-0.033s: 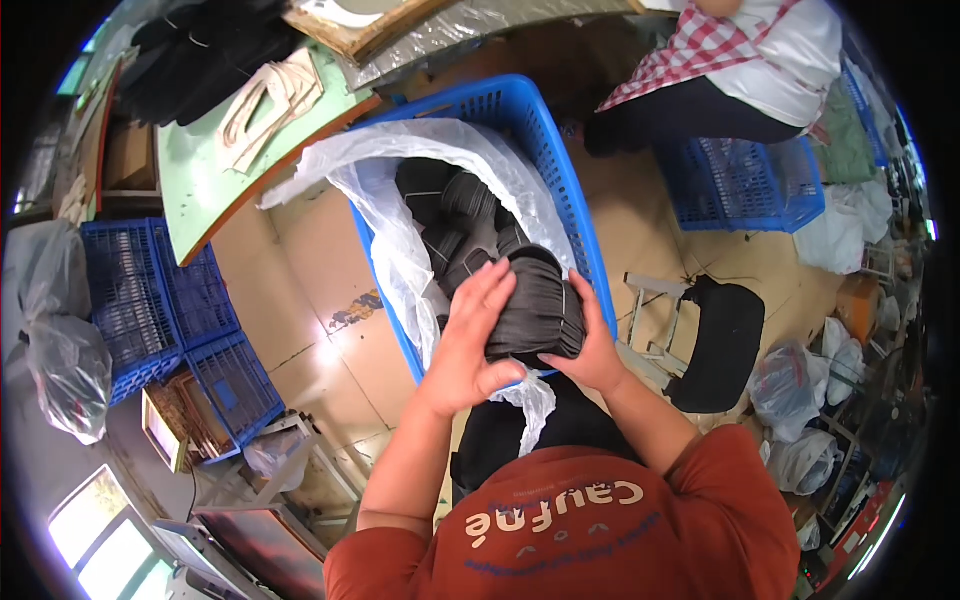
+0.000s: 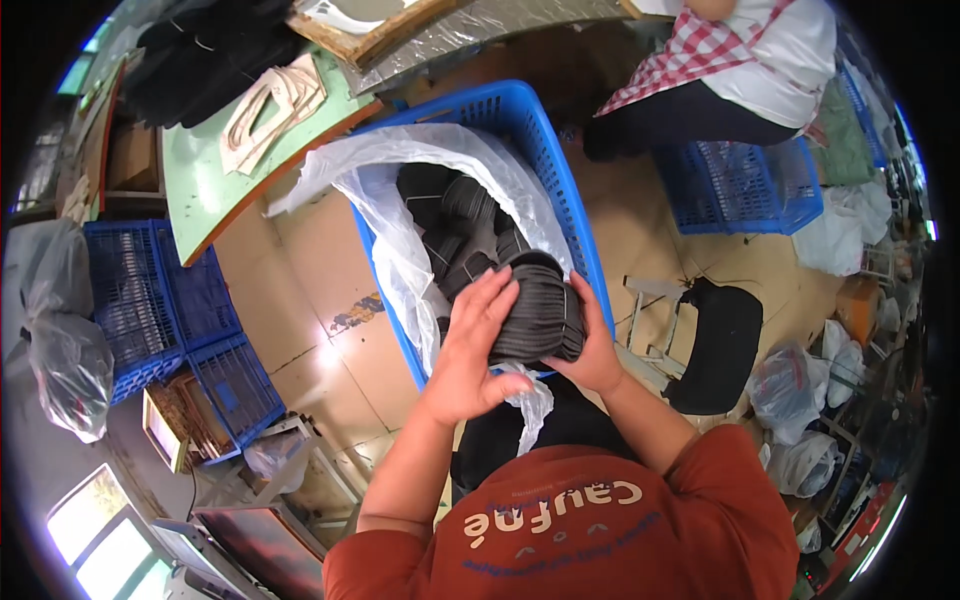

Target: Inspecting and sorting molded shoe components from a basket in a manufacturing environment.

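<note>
Between my two hands is a thick bundle of dark grey, layered fabric pieces [image 2: 535,312], tied round with a thin pale string. My left hand [image 2: 468,345] presses its left side, fingers stretched along it and thumb apart. My right hand [image 2: 594,340] grips the right side, its fingers curved round the edge. The bundle is at the near end of a blue plastic basket [image 2: 568,190], lined with a whitish plastic bag [image 2: 375,215]. Further in, several similar dark bundles [image 2: 462,215] lie in the bag. What supports the held bundle from below is hidden.
A pale green table [image 2: 195,180] with cream cut-out shapes [image 2: 270,115] stands far left. Blue crates [image 2: 160,290] are stacked left. A stool with a black seat [image 2: 715,345] stands right. Far right, a person in a checked apron [image 2: 680,60] is beside another blue crate [image 2: 740,185].
The bundle has turned slightly in my hands, and its layered edges show more plainly. My hands have shifted only a little around it.
</note>
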`<state>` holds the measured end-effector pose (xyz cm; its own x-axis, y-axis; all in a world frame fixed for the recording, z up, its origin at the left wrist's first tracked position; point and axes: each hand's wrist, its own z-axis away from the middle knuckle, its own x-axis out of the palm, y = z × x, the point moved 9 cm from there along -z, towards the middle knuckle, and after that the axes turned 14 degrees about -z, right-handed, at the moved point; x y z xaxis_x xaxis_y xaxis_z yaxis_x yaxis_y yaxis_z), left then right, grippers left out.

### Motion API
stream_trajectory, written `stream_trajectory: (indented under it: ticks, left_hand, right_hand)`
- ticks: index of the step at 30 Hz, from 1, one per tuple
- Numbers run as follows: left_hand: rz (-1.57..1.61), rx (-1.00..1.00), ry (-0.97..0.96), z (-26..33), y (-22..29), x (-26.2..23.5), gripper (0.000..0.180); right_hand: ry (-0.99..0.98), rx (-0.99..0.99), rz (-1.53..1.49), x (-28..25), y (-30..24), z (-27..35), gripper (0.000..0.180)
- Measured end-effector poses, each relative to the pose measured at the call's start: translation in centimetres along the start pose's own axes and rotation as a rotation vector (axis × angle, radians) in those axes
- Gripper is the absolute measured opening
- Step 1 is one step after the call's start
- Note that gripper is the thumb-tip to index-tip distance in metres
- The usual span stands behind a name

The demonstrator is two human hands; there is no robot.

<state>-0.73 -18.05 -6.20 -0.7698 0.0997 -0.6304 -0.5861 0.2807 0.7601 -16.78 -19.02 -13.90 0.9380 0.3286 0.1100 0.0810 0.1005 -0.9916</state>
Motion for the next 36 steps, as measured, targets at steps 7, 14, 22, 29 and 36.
stream_trajectory:
  ticks: [7,14,22,29,36]
  left_hand:
    - [-0.313,0.001,0.031,2.8,8.6,-1.6,0.099]
    - [-0.453,-0.049,0.053,3.4,12.6,-2.1,0.078]
    - [-0.564,-0.034,0.127,3.8,14.6,-2.4,0.075]
    - [-0.615,0.008,0.218,4.0,16.0,-3.0,0.064]
    - [-0.648,0.03,0.274,3.9,17.0,-3.5,0.056]
  right_hand:
    - [-0.067,-0.004,-0.405,2.0,-4.0,1.5,0.093]
    - [-0.089,0.06,-0.592,2.6,-5.5,3.1,0.08]
    - [-0.112,0.115,-0.769,2.8,-6.1,3.6,0.066]
    - [-0.101,0.185,-0.828,2.7,-5.9,3.5,0.061]
    - [-0.103,0.094,-0.681,2.5,-7.7,3.0,0.048]
